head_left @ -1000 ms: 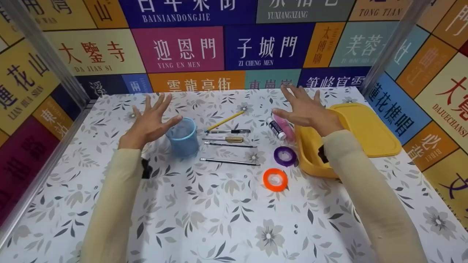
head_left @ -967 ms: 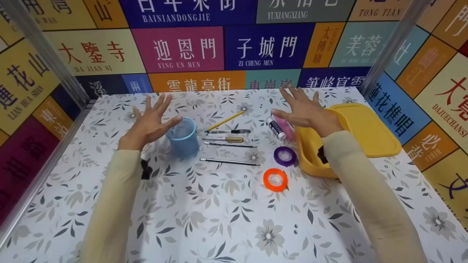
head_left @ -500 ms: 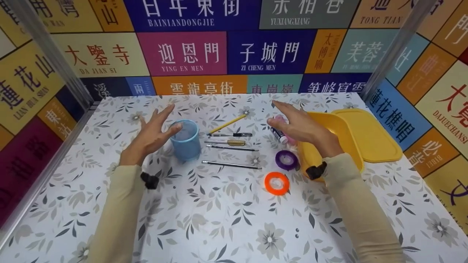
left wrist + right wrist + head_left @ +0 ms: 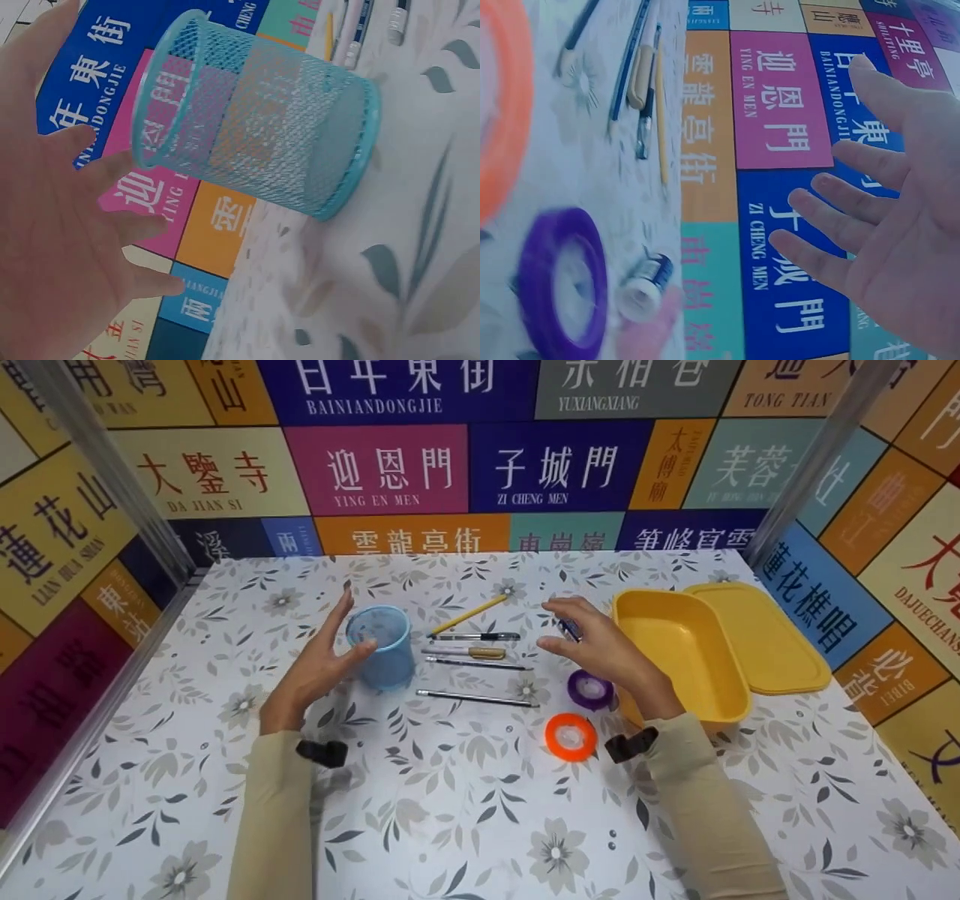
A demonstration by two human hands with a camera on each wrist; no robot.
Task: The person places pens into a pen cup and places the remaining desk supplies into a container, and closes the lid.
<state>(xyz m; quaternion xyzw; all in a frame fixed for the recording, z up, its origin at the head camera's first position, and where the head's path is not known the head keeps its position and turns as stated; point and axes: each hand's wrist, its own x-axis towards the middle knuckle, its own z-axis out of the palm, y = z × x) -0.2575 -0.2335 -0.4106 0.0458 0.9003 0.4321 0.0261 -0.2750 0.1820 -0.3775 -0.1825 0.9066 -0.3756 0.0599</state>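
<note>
My left hand [image 4: 319, 664] hovers at the left side of a light blue mesh pen cup [image 4: 386, 660], fingers spread and nothing in them; the cup stands upright. In the left wrist view the fingertips come close to the rim of the mesh cup [image 4: 285, 127]. My right hand [image 4: 600, 649] is held above the table by the yellow box, fingers relaxed and holding nothing. It mostly covers a glue stick [image 4: 570, 628] in the head view; the right wrist view shows the glue stick [image 4: 646, 289] beside a pink item [image 4: 649, 330].
Between the hands lie a yellow pencil [image 4: 469, 615], a black pen [image 4: 476, 637], a gold-capped pen [image 4: 465, 652] and two dark pencils, one nearer [image 4: 476, 698]. Purple tape [image 4: 590, 706] and orange tape [image 4: 551, 737] lie before an uncovered yellow box [image 4: 739, 712], its lid [image 4: 780, 645] alongside.
Both hands have drawn back toward the body and come lower. The right hand's fingers have relaxed from a wide spread and now cover the glue stick. The objects stay where they were.
</note>
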